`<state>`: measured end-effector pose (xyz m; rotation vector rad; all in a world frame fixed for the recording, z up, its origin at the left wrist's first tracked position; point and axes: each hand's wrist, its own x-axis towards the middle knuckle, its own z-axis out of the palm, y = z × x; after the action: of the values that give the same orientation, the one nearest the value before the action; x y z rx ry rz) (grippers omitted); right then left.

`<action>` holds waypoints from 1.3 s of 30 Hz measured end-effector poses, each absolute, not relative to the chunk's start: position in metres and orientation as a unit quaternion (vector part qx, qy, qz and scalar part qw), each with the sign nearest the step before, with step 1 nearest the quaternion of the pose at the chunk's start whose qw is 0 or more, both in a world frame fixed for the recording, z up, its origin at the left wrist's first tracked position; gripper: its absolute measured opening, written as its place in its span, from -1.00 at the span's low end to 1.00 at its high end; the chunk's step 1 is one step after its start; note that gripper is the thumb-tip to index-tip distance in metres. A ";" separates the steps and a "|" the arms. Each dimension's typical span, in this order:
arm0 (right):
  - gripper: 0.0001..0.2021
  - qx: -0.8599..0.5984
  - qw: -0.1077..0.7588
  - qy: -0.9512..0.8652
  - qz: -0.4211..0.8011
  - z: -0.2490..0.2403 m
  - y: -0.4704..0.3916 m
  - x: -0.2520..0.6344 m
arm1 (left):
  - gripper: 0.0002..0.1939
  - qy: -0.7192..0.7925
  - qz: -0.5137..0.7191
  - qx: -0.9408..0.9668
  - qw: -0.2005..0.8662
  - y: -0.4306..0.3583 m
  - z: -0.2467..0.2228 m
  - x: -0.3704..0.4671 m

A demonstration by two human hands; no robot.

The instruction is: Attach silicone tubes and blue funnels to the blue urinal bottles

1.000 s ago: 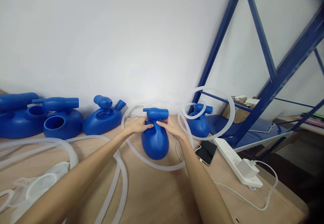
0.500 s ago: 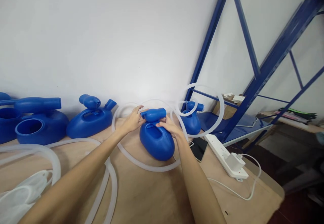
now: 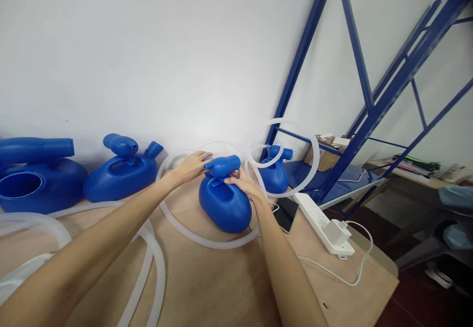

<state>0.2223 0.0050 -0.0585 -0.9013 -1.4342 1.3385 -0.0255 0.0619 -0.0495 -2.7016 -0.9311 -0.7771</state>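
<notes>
A blue plastic urinal bottle stands on the wooden table, with a blue funnel-shaped piece across its top. My right hand is closed on the bottle near its neck; the thumb lies by the handle and the other fingers are mostly hidden behind. Reaching in from the other side, my left hand has its fingers stretched out beside the narrow tip of the funnel piece. Whether they touch it I cannot tell. Clear tubing loops on the table around the bottle.
More blue bottles stand along the wall at left. Another bottle with coiled tubing stands at right. Nearby are a phone, a power strip with a charger, and a blue metal rack. More tubing lies in front.
The view has turned slightly right, so the table's things appear further left. My left fingers, spread before, now lie closer together beside the funnel piece. My right hand keeps its hold.
</notes>
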 end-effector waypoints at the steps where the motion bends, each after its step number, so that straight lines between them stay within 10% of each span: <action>1: -0.33 -0.366 0.470 -0.587 0.549 -0.058 0.005 0.222 | -0.68 -0.303 -0.267 -0.911 0.087 0.062 -0.051 -0.025; 22: -0.32 -0.352 0.466 -0.588 0.560 -0.063 0.007 0.222 | -0.72 -0.289 -0.179 -0.928 -0.153 0.065 -0.009 -0.015; 28: -0.32 -0.343 0.462 -0.595 0.561 -0.064 0.008 0.221 | -0.30 -0.335 -0.193 -0.917 -0.101 0.062 -0.005 -0.037; 39: -0.30 -0.344 0.458 -0.606 0.552 -0.067 0.010 0.223 | -0.55 -0.413 -0.271 -0.869 0.022 0.053 -0.034 -0.026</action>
<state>0.2235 0.0098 -0.0666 -0.8467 -1.4916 1.3603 -0.0265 0.0531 -0.0339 -2.6921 -1.2798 -0.8397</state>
